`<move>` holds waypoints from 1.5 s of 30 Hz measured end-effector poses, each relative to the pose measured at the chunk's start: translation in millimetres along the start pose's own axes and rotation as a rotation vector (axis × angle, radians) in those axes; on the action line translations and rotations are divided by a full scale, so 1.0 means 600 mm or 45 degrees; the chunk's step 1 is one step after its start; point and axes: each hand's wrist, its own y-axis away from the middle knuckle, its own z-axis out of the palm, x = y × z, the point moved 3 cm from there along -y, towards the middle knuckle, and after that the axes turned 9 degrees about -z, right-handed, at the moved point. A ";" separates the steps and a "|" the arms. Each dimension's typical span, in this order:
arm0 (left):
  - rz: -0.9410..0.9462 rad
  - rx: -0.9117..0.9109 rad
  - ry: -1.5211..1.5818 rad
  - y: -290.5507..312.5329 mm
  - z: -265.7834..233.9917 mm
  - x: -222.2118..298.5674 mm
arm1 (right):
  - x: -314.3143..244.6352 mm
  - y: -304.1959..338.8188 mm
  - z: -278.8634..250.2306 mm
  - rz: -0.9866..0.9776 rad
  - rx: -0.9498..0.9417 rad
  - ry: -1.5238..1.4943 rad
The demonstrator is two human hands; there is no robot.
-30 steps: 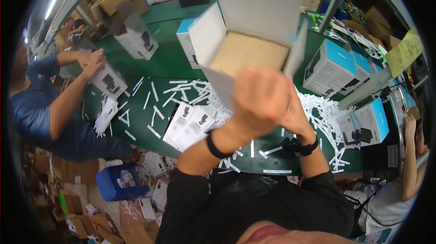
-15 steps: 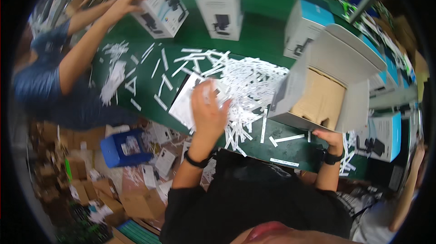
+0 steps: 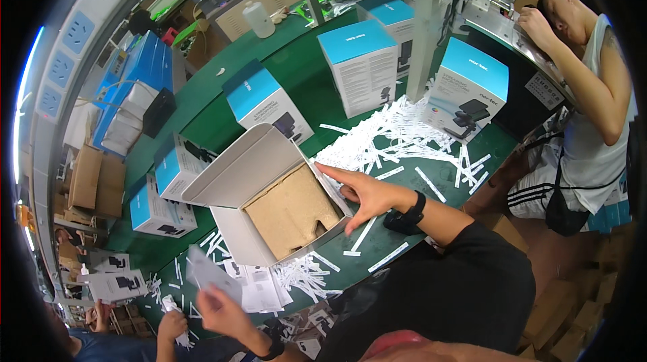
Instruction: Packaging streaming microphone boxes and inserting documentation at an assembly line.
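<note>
A: Where is the open carton (image 3: 323, 230)?
B: Around the middle of the green desk (image 3: 306, 85), slightly tilted in the view. Its mouth faces up, its pale lid (image 3: 242, 163) stands raised along the far left side, and a brown cardboard insert (image 3: 290, 207) fills most of the inside.
A: And the right hand (image 3: 371, 195)?
B: At the carton's right wall. That grip is wide: thumb and forefinger are spread apart along the outside, and the wrist wears a black band (image 3: 412, 210).
A: What does the left hand (image 3: 226, 315) have?
B: A pale sheet (image 3: 212, 276), pinched between thumb and fingers, so that grip is narrow. The sheet is blurred, so I can't read how it's folded. It hovers left of the carton's near corner.
A: Anything right beside it?
B: Printed leaflets (image 3: 261, 294) lie flat on the desk, just near of the carton, with loose paper strips (image 3: 306, 278) next to them. A bigger heap of strips (image 3: 384, 143) spreads out on the far right.
A: Other boxes?
B: Several with blue tops: one (image 3: 266, 106) just beyond the carton, two (image 3: 178, 170) to the left, partly behind the lid, and another (image 3: 468, 92) at the right, touching the heap.
A: Other people?
B: One in a white vest (image 3: 596, 166) at the far right.
</note>
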 end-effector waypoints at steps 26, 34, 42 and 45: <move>0.470 -0.148 0.276 0.005 0.046 0.244 | -0.153 -0.001 -0.012 -0.429 0.390 0.547; 0.821 -0.390 0.590 0.041 0.094 0.221 | -0.177 -0.057 0.004 -0.611 -0.097 0.837; 0.958 -0.399 0.403 0.058 0.094 0.236 | -0.172 -0.083 0.004 -0.549 -0.259 0.688; 1.064 -0.446 0.193 0.058 0.089 0.246 | -0.161 -0.078 0.005 -0.657 -0.121 0.347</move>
